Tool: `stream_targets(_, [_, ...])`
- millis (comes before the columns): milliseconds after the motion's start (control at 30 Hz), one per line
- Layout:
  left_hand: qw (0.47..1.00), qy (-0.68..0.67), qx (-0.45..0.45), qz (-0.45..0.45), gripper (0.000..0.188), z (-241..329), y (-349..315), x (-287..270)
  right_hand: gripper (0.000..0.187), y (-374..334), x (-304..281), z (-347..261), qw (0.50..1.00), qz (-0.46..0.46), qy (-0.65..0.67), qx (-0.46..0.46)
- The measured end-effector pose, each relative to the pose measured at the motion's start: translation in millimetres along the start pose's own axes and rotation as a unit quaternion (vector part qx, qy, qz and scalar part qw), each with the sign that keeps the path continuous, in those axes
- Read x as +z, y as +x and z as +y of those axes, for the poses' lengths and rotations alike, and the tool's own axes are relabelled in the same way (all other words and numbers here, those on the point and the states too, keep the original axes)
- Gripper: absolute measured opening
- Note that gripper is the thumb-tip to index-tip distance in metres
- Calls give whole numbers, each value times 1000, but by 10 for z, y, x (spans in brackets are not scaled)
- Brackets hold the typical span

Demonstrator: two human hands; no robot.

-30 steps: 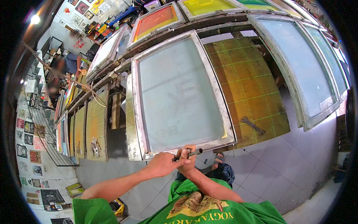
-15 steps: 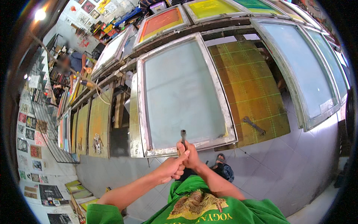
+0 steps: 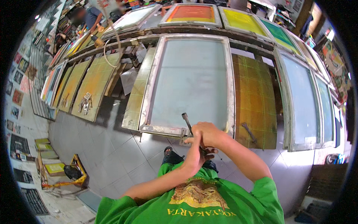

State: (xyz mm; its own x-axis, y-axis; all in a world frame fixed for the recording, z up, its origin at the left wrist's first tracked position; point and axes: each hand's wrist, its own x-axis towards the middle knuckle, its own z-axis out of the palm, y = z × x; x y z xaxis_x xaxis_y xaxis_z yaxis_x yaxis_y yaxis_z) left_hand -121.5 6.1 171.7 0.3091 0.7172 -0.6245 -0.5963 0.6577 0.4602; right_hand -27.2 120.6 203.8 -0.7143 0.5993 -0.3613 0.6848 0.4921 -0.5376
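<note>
A dark socket wrench (image 3: 185, 118) slants up from between my hands, its round socket end over the lower edge of a silkscreen frame (image 3: 230, 89). My right hand (image 3: 209, 133) is closed around the upper part of its shaft. Below and crossing under it, my left hand (image 3: 197, 154) has its fingers curled by the wrench's dark lower part, partly hidden by the right wrist. Just left of the shaft, a small slotted metal bracket (image 3: 184, 136) shows at the frame's lower edge, one fingertip against it. Whether it is fixed there or held cannot be seen.
On the yellow-brown board (image 3: 257, 104) to the right lies a spanner (image 3: 249, 132). Several metal clamps (image 3: 86, 102) lie on a board at left. More coloured screens (image 3: 192, 14) line the far side. A co-worker (image 3: 92, 18) stands at far left. Grey tiled floor (image 3: 112, 149) stretches below.
My view has shifted, and the screen now sits more upright. My hands and the wrench moved right and lower toward its edge; my wrists now cross, and the bracket has come into view.
</note>
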Motion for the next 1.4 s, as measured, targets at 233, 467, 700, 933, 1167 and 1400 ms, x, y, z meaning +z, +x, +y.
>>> stream_targets(233, [923, 365, 38, -114, 51, 309, -148, -871, 17, 222, 216, -183, 932, 51, -348, -88])
stream_targets(467, [784, 583, 205, 53, 47, 701, -208, -1389, 12, 251, 308, -527, 879, -44, -457, -129])
stream_targets(700, [773, 557, 279, 123, 43, 890, -213, -1472, 20, 32, 192, -499, 937, 47, -342, -50])
stream_targets(933, [732, 526, 391, 184, 27, 1004, 122, -1711, 47, 253, 206, -253, 993, 81, 10, 88])
stream_targets(1167, [632, 520, 541, 196, 20, 1076, 550, -1835, 58, 352, 143, -511, 950, -57, 162, 259])
stream_targets(1400, [638, 527, 525, 199, 23, 1043, 660, -2049, 59, 490, 516, -414, 957, -65, 70, 273])
